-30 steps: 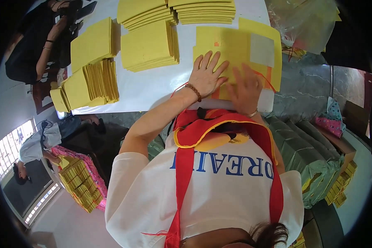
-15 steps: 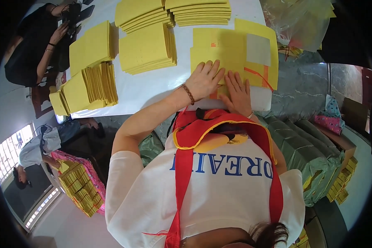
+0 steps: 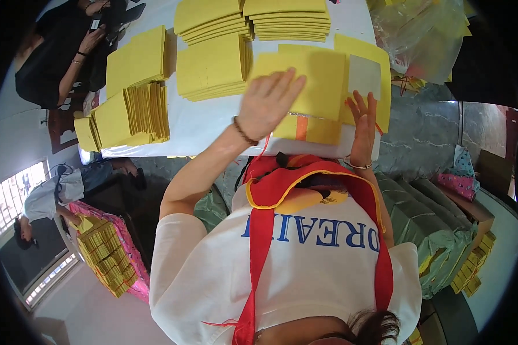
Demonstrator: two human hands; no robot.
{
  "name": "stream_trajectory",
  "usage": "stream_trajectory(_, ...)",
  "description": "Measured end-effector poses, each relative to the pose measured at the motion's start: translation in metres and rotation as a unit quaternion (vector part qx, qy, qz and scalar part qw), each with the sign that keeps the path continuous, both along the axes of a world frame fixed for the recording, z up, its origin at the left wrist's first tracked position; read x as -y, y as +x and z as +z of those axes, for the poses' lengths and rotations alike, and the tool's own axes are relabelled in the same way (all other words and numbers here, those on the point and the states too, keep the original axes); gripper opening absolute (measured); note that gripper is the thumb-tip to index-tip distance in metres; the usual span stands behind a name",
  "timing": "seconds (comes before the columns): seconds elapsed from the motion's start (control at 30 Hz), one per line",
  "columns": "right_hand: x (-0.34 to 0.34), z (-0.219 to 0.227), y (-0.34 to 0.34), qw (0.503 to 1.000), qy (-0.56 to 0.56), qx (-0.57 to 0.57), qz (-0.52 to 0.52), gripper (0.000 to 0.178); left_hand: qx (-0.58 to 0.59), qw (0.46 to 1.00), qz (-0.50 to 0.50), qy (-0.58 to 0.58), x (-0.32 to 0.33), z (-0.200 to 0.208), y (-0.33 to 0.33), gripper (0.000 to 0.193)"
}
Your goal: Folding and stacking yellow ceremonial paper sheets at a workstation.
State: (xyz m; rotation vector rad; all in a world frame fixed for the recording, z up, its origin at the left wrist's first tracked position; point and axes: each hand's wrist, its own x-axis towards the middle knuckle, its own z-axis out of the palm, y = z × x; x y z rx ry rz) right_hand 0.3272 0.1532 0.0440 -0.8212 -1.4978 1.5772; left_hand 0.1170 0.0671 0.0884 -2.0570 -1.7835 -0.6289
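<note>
My left hand (image 3: pixel 270 103) lies with its fingers stretched on a yellow folded paper piece (image 3: pixel 319 89) near the table's front edge. An orange strip (image 3: pixel 302 128) crosses the narrow lower panel of that piece. Beside its right edge my right hand (image 3: pixel 362 132) is turned on its side, fingers stretched and slightly apart, holding nothing. Under and beyond the hands is a larger yellow sheet (image 3: pixel 380 52) with a pale grey rectangle (image 3: pixel 365 75) on it. Part of a red-orange band shows behind my right fingers.
Several stacks of yellow folded paper (image 3: pixel 210 69) stand left and far on the white table (image 3: pixel 178 129). A clear plastic bag (image 3: pixel 426 40) is at the far right. Green wrapped bundles (image 3: pixel 414 224) lie right of me. Two other people (image 3: pixel 54 63) are at the left.
My left hand has slid left across the yellow paper, and my right hand has moved right, off it. The folded piece now shows a full upper panel over the lower one.
</note>
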Motion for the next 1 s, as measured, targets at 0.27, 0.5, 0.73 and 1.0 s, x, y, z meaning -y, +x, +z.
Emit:
stream_trajectory(0.27, 0.007, -0.015, 0.006, 0.996, -0.046, 0.045, 0.059, 0.047, -0.105, 0.974, 0.200, -0.027, 0.051, -0.013, -0.117, 0.056)
stream_trajectory(0.5, 0.006, -0.022, 0.006, 0.994, 0.012, 0.099, 0.053, 0.040, -0.035, 0.972, 0.173, -0.157, 0.065, -0.045, -0.140, 0.071)
stream_trajectory(0.73, 0.006, -0.031, 0.006, 0.987, 0.046, 0.145, 0.054, 0.031, -0.071, 0.963, 0.169, -0.199, 0.055, -0.032, -0.143, 0.063)
stream_trajectory(1.0, 0.006, -0.031, 0.004, 0.984, 0.077, 0.150, 0.053, 0.027, 0.000, 0.959, 0.191, -0.209, 0.065, -0.066, -0.124, 0.078)
